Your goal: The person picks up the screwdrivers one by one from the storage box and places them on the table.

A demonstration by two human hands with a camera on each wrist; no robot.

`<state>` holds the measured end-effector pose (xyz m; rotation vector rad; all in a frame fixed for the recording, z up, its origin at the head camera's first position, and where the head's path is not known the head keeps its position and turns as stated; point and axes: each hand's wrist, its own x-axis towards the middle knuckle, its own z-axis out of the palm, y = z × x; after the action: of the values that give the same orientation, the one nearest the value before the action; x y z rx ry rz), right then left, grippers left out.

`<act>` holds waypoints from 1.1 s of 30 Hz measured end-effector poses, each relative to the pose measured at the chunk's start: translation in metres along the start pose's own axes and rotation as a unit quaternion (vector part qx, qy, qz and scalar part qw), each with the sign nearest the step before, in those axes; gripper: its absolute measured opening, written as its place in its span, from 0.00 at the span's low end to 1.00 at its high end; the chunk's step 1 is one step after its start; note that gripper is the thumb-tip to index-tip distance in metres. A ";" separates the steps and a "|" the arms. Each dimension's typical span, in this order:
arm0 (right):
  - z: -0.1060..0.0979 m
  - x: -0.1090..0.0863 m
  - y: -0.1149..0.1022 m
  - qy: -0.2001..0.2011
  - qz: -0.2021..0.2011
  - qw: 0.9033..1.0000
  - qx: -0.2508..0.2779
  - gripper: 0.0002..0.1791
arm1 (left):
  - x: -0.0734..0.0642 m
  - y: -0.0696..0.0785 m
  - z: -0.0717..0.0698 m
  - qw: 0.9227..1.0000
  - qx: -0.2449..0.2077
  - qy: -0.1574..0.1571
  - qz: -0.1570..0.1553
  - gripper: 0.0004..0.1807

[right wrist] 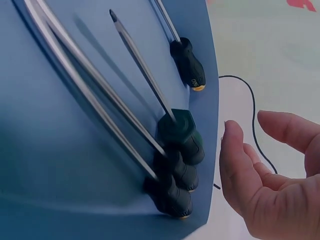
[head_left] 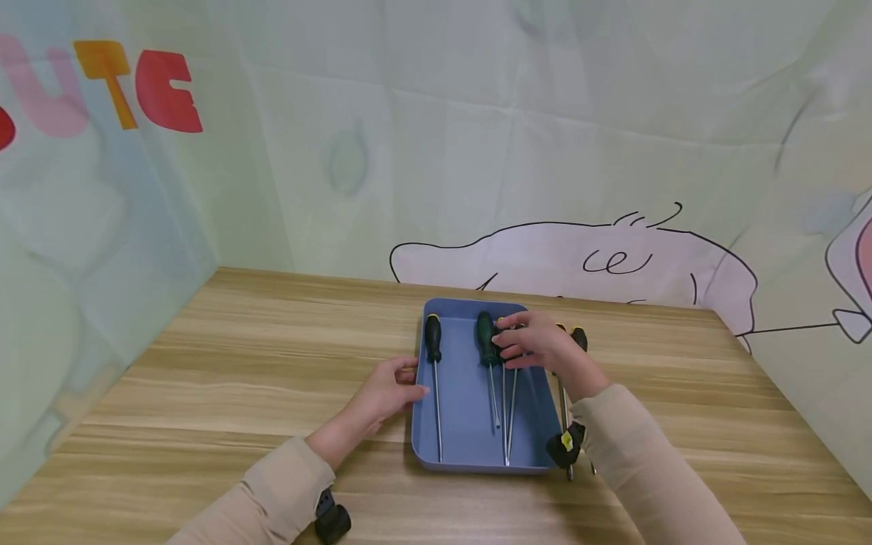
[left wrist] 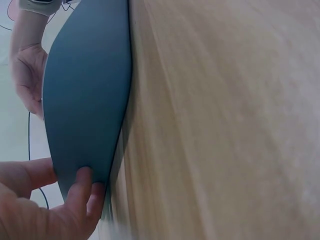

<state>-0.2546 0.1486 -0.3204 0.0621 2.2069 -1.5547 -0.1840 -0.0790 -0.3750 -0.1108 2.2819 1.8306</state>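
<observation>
A blue tray (head_left: pixel 463 424) lies on the table with several screwdrivers in it. One black-handled screwdriver (head_left: pixel 433 341) lies along its left wall. Right of the middle is a green-handled screwdriver (head_left: pixel 485 337), beside two black-handled screwdrivers (right wrist: pixel 172 197) partly covered by my right hand in the head view. My left hand (head_left: pixel 387 390) holds the tray's left wall, thumb at the rim and fingertips (left wrist: pixel 82 180) against the outside. Above the handles at the far right corner hovers my right hand (head_left: pixel 534 341), fingers spread from the thumb, nothing between them.
Outside the tray's right wall, more screwdrivers (head_left: pixel 579 338) lie on the wooden table (head_left: pixel 272 356), partly hidden by my right forearm. A printed cloth (head_left: pixel 443 151) hangs behind the table and along its sides. Each wrist wears a small black camera (head_left: pixel 332 521).
</observation>
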 end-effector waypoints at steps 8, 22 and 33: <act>0.011 0.006 0.001 -0.002 -0.001 1.000 0.003 0.26 | 0.002 -0.001 0.000 1.000 0.004 0.002 -0.002 0.28; 0.034 0.013 0.000 -0.006 0.013 1.000 0.017 0.26 | 0.003 -0.002 0.000 1.000 0.005 0.002 -0.006 0.27; 0.047 0.020 -0.003 -0.016 0.027 0.999 0.031 0.25 | 0.003 -0.001 0.000 1.000 0.003 0.003 -0.004 0.27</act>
<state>-0.2584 0.1007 -0.3376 0.1141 2.1149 -1.5825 -0.1870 -0.0786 -0.3771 -0.1243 2.2866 1.8216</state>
